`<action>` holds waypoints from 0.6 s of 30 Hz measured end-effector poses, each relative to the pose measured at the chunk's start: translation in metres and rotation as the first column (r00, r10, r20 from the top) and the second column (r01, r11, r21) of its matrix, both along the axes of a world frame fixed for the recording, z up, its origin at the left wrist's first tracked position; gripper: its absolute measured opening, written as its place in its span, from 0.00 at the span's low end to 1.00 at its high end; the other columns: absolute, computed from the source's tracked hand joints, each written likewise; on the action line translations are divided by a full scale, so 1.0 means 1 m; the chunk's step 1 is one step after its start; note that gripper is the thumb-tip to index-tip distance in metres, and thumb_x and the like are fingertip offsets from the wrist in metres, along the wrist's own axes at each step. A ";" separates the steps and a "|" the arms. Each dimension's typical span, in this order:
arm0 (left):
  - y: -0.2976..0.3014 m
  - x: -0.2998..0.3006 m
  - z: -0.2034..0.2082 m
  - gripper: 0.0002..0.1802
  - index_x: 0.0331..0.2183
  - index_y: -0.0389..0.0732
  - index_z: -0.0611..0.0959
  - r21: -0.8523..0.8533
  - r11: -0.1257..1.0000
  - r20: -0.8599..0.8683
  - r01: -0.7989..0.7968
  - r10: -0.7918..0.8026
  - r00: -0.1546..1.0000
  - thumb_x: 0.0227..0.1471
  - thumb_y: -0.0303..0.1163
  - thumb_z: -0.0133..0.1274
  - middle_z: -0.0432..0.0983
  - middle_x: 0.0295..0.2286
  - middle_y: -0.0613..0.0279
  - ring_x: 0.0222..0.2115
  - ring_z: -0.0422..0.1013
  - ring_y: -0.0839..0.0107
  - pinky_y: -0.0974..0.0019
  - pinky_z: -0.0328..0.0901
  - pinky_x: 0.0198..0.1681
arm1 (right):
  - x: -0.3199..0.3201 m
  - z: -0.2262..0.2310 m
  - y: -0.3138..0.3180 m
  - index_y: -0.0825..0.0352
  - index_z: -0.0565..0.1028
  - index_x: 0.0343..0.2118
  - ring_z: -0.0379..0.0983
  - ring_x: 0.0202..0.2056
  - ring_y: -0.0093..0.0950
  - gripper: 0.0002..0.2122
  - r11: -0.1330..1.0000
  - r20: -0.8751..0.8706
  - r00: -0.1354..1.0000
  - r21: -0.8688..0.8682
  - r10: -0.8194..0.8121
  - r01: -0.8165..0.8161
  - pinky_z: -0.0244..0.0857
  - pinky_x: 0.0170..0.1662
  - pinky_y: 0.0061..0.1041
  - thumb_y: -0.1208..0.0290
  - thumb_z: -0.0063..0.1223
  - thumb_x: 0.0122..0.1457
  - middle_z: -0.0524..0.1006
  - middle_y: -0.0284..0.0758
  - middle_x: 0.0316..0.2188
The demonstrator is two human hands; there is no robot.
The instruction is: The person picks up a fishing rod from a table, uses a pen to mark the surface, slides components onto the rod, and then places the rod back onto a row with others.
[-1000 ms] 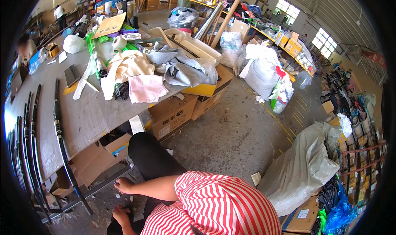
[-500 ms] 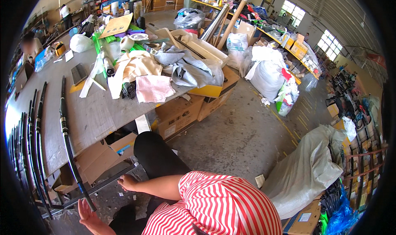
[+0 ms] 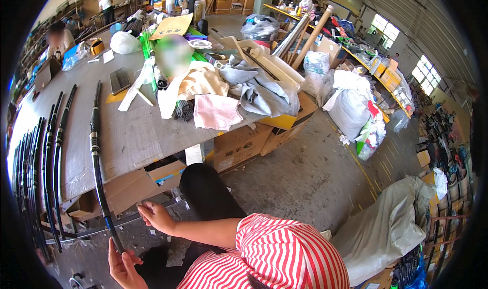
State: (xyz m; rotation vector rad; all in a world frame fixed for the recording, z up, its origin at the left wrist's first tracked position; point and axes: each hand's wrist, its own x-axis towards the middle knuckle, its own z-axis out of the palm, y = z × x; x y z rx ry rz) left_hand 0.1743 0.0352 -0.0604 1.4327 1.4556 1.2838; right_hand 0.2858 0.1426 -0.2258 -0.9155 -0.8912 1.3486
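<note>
Left hand [image 3: 123, 266], nearest, at the near end of a black rod [image 3: 95, 141]; fingers on one side of the tip, thumb on the other. Contact likely by the look of it, but cannot tell whether the grip is clamped. Right hand [image 3: 158, 218] is to the right of the rod and apart from it, palm down, fingers bent and drawn toward each other; cannot tell if something small is pinched there.

Rod lies lengthwise on the left part of the grey table [image 3: 137, 136], near end jutting past the edge, blue band close to the tip. More black rods [image 3: 58, 147] to its left, also overhanging. Near right: large pale sack [image 3: 384, 228], slumped.

Under the table, cardboard boxes [image 3: 236, 149]. On it, farther right, pink cloth [image 3: 217, 111] at the edge, grey cloth [image 3: 254, 88] beside it, cream cloth [image 3: 203, 83] just behind. Dark flat slab [image 3: 120, 81] left of these. Right, on the floor, stuffed white bag [image 3: 349, 103]. Far left: a person [image 3: 60, 40] by the table.
</note>
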 end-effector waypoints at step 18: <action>0.023 -0.003 -0.014 0.07 0.26 0.35 0.76 -0.135 0.978 -0.125 -0.160 0.143 0.982 0.51 0.28 0.47 0.62 0.13 0.72 0.12 0.57 0.85 0.79 0.51 0.14 | 0.016 0.116 0.030 0.65 0.66 0.24 0.60 0.16 0.16 0.06 0.925 -0.073 0.979 0.347 0.191 -0.155 0.54 0.17 0.15 0.73 0.44 0.58 0.66 0.29 0.17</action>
